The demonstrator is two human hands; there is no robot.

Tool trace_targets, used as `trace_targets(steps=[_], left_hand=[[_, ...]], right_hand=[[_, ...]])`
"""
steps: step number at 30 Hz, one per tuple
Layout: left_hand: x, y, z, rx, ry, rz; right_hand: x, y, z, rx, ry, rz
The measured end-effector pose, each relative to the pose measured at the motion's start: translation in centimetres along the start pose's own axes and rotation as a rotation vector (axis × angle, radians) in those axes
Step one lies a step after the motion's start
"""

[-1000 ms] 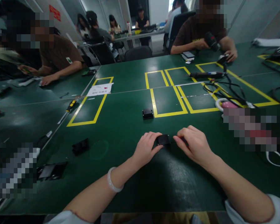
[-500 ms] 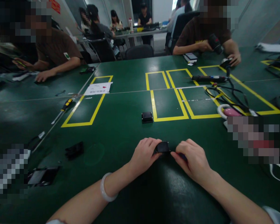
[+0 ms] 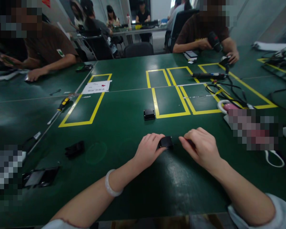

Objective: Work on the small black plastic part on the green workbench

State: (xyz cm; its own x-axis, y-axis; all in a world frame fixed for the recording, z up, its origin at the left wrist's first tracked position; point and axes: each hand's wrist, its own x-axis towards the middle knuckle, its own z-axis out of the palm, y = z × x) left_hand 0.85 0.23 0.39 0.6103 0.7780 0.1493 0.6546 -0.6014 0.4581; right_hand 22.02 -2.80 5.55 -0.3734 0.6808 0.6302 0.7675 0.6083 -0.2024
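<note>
Between the fingers and thumb of my left hand [image 3: 147, 152] is a small black boxy part [image 3: 166, 142], held just above the green table with its right end sticking out. A short thin tip shows at that end. My right hand [image 3: 203, 148] is a little way to the right of it, thumb and fingertips pinched together; whatever they hold, if anything, is too small or hidden to name. Farther forward, a second black boxy part [image 3: 149, 114] of similar look lies on the table beside a yellow tape outline.
Left lie a black bracket-like piece [image 3: 74, 149], a clear-and-black packet [image 3: 39, 176] and a yellow-black screwdriver [image 3: 64, 103]. Tangled black cables [image 3: 225, 92], a black pen-like tool [image 3: 208, 76] and a white tape roll [image 3: 221, 105] are on the right. Two co-workers sit opposite.
My right hand has drawn away to the right, widening the gap to the black part in my left hand. The whole view has shifted slightly, showing the table's near edge.
</note>
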Motion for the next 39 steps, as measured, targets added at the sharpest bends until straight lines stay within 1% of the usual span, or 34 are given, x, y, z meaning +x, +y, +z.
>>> trace_targets(steps=[5, 17, 20, 23, 30, 36, 39], left_hand=[[-0.22, -0.02, 0.06, 0.008, 0.014, 0.019], [-0.24, -0.05, 0.03, 0.006, 0.005, 0.012], [-0.23, -0.06, 0.06, 0.003, 0.004, 0.01], [-0.23, -0.07, 0.1, 0.001, 0.009, 0.012], [-0.17, -0.07, 0.01, -0.011, 0.005, 0.014], [-0.1, -0.07, -0.01, -0.024, 0.001, 0.012], [-0.11, -0.07, 0.04, -0.023, 0.004, 0.012]], right_hand=[[0.11, 0.1, -0.14, -0.093, 0.008, 0.019], [0.2, -0.17, 0.12, -0.051, -0.001, 0.044], [0.13, -0.05, -0.32, -0.035, -0.044, 0.027], [-0.03, 0.09, -0.68, -0.064, -0.074, 0.006], [-0.14, 0.16, -0.25, -0.096, -0.023, 0.056], [-0.22, -0.06, -0.5, -0.059, -0.08, 0.032], [-0.26, -0.22, -0.47, -0.066, -0.055, 0.02]])
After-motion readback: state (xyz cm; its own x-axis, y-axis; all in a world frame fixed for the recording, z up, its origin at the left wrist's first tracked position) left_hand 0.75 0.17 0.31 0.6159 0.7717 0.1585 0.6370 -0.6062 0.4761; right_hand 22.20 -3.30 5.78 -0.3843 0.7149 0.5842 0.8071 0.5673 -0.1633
